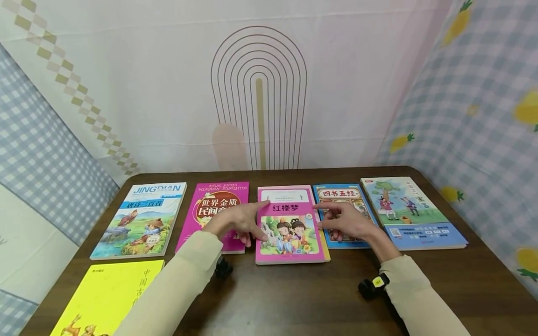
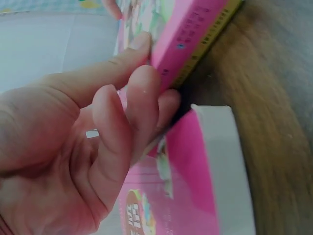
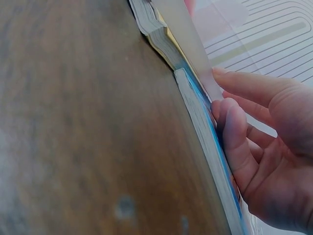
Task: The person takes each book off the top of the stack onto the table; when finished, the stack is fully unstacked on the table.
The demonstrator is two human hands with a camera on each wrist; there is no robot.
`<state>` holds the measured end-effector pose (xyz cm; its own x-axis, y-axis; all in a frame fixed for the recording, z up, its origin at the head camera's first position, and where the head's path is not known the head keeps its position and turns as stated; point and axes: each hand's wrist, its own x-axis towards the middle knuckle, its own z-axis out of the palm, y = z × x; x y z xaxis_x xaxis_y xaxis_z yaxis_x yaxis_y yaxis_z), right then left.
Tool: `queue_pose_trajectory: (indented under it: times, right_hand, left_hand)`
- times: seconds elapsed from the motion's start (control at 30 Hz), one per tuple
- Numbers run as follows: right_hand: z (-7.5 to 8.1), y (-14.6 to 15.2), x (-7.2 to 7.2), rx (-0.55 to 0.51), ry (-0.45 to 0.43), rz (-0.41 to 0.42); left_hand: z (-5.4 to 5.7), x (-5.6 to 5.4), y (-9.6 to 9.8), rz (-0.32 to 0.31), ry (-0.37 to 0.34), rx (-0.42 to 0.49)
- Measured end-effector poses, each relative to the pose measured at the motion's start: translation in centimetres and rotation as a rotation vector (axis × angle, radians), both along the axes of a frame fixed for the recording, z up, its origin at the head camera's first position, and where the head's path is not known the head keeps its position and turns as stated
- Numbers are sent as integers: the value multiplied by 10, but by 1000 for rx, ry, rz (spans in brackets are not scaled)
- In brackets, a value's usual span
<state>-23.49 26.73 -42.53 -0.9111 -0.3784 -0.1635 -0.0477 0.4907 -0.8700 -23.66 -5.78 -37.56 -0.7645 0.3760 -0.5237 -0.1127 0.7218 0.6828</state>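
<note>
A pink book with two cartoon figures on its cover lies over a yellow-edged book at the table's middle. At its left edge, my left hand pinches it, thumb on the cover side and fingers by the pink spine. My right hand pinches its right edge between thumb and fingers. Below the left hand is a magenta book, partly covered by it. A blue book lies under the right hand, its pages facing the right wrist camera.
On the brown table, a landscape-cover book lies at the left, with a yellow book in front of it. A green-and-blue book lies at the right. A white cloth hangs behind the table.
</note>
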Motion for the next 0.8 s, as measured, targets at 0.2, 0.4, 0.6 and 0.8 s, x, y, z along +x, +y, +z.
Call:
queue_pose_trajectory:
  times: [0.2, 0.4, 0.6, 0.8]
  right_hand:
    - [-1, 2, 0, 0, 1, 2]
    - [-1, 2, -1, -4, 8, 3]
    - [-2, 4, -1, -8, 33, 38]
    - [-3, 4, -1, -11, 36, 34]
  left_hand:
    - [2, -1, 1, 23, -16, 17]
    - [-3, -3, 2, 21, 39, 23]
    - [-4, -4, 0, -1, 48, 59]
    - [-3, -6, -5, -16, 81, 152]
